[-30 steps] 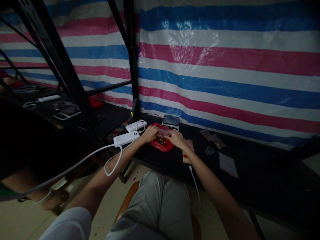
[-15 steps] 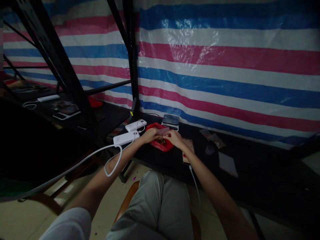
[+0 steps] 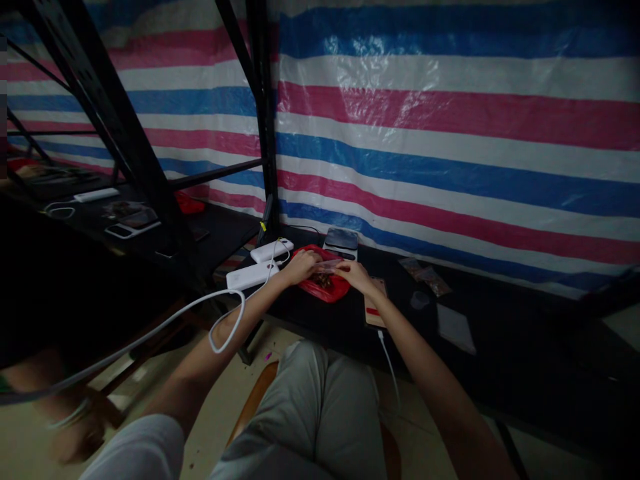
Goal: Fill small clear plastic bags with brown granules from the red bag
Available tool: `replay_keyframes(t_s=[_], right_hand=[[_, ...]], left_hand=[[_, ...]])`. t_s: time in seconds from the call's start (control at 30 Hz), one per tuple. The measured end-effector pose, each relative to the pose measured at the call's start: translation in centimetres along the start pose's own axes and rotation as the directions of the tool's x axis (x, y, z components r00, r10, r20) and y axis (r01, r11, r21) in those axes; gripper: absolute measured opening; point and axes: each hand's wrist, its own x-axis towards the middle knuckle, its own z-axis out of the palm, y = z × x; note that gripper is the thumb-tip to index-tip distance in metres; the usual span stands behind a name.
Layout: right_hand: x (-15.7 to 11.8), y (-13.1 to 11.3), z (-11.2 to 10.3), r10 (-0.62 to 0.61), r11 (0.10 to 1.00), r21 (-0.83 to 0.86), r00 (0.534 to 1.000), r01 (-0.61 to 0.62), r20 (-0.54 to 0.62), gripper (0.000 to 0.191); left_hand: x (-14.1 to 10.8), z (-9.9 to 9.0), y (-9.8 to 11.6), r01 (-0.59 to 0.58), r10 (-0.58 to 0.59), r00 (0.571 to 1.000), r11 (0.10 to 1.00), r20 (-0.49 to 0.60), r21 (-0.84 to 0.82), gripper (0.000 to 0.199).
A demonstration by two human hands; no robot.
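Note:
Between my two hands a small clear plastic bag is stretched over a red plastic bag. My left hand is closed on the clear bag's left side, and my right hand pinches its right end. Small brownish pieces, too small to name, lie in the opened red bag below. Just behind it stands a small digital scale. Under my right forearm lies a phone in a tan case, with a white cable plugged in.
Two white power banks with cables lie left of the red bag. Filled clear packets and a stack of flat bags lie to the right. A black metal post rises behind. A co-worker's hand hangs at lower left.
My hands have moved slightly apart, the right one shifting right, and the clear bag now lies flatter between them. A co-worker's hand has come into view at lower left.

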Motion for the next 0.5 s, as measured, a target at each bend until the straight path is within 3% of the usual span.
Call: replay_keyframes(t_s=[0.27, 0.5], right_hand=[[-0.3, 0.3, 0.1, -0.008, 0.999, 0.039, 0.998, 0.01, -0.07, 0.017], [-0.5, -0.6, -0.7, -0.032, 0.999, 0.006, 0.994, 0.032, -0.107, 0.017]], left_hand=[[0.0, -0.1, 0.0, -0.017, 0.017, 1.0, 0.999, 0.016, -0.04, 0.029], [-0.1, 0.4, -0.3, 0.022, -0.036, 0.998, 0.972, -0.056, -0.234, 0.028]])
